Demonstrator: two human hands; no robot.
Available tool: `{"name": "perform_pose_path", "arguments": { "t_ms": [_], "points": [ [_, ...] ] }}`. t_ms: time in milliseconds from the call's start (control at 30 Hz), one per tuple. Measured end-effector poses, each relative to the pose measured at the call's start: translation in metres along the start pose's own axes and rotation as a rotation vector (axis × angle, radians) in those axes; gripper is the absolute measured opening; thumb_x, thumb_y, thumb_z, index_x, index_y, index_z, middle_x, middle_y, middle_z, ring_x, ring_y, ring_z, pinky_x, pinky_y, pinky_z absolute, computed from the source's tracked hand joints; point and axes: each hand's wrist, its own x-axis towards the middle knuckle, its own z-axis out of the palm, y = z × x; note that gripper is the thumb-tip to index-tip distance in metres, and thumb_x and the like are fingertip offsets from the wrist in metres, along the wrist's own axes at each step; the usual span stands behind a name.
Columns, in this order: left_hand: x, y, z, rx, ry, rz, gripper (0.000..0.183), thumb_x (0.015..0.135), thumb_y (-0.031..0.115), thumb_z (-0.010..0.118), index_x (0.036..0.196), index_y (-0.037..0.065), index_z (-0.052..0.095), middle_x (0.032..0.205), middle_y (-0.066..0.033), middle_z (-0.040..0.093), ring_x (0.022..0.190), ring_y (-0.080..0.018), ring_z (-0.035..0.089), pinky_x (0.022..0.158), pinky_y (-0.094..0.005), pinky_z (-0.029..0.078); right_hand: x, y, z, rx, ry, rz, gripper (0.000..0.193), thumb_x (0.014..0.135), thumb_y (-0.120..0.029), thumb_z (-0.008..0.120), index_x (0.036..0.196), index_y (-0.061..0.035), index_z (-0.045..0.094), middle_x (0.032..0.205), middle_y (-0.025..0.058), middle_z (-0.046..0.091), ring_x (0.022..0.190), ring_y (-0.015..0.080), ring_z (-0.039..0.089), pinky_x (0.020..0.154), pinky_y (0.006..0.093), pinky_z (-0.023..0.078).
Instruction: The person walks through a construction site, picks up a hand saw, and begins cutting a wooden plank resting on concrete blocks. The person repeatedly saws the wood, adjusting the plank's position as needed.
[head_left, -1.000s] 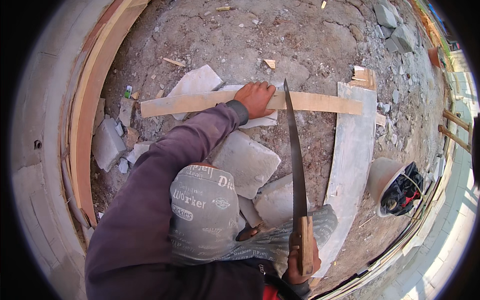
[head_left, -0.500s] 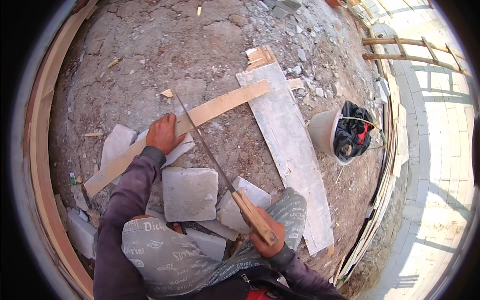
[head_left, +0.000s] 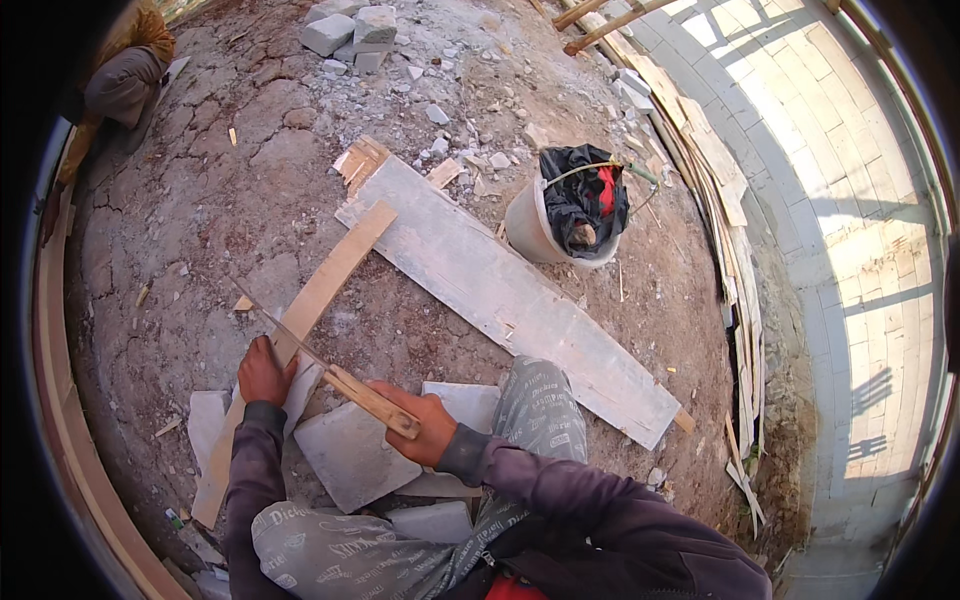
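Note:
A long, flat strip of light wood (head_left: 335, 265) lies slantwise on the ground, its far end resting on a wide grey board (head_left: 480, 290). My left hand (head_left: 264, 372) presses down on the strip with its fingers bent round the edge. In my right hand (head_left: 422, 428) is the wooden handle of a handsaw (head_left: 362, 398). Its thin blade lies across the strip just beyond my left hand, the tip out past the far edge. Beneath the strip's near part are pale stone blocks (head_left: 350, 450); I cannot make out how deep the blade sits.
A white bucket (head_left: 522, 222) holding a black plastic bag stands beyond the grey board. Broken blocks (head_left: 352, 32) lie at the back. Planks (head_left: 60, 400) run along the left edge, and more boards (head_left: 725, 200) along the right. Another person (head_left: 125, 75) crouches at the far left.
My right hand has pushed the saw forward, bringing its handle close to the strip. My left hand still holds the strip. The view has turned, and another person now shows at the far left.

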Motion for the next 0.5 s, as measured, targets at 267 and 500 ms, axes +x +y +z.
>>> {"name": "perform_pose_path", "arguments": {
  "t_ms": [267, 500],
  "points": [
    [-0.001, -0.008, 0.009, -0.014, 0.061, 0.022, 0.054, 0.078, 0.040, 0.086, 0.105, 0.004, 0.056, 0.104, -0.0178, 0.065, 0.098, -0.0387, 0.067, 0.087, -0.0473, 0.054, -0.060, -0.008, -0.032, -0.074, 0.010, -0.038, 0.070, 0.081, -0.002, 0.067, 0.148, -0.0101, 0.052, 0.114, 0.0158, 0.075, 0.096, 0.0376, 0.075, 0.084, 0.0419, 0.061],
    [-0.005, 0.001, -0.009, 0.001, 0.023, 0.035, 0.055, 0.078, 0.042, 0.086, 0.108, 0.004, 0.058, 0.104, -0.0178, 0.066, 0.096, -0.0381, 0.069, 0.084, -0.0493, 0.055, 0.048, 0.024, 0.040, -0.099, 0.185, -0.289, 0.063, 0.082, -0.005, 0.068, 0.143, -0.0081, 0.054, 0.101, 0.0246, 0.071, 0.091, 0.0479, 0.068, 0.076, 0.0448, 0.059]
  ]
}}
